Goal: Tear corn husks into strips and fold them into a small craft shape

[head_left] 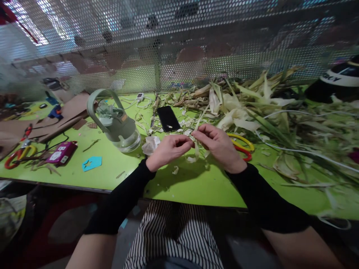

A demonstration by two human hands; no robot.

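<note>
My right hand [214,144] pinches a thin pale husk strip [197,149] between thumb and fingers, above the green table [190,190]. The strip sticks up past the fingertips and also hangs below them. Close beside it, my left hand [171,148] has its thumb and fingers pressed together at the strip; what lies between those fingertips is too small to make out. A crumpled white tissue [151,145] lies by my left wrist. Behind the hands is a black phone [168,118] with husk scraps around it.
A green-lidded bottle [120,130] stands left of the hands. Further left are a purple box [61,153], a blue tag [92,163] and scissors [21,153]. Yellow-red scissor handles [242,147] lie by my right wrist, before a husk pile [252,108]. Perforated metal screen [157,48] behind.
</note>
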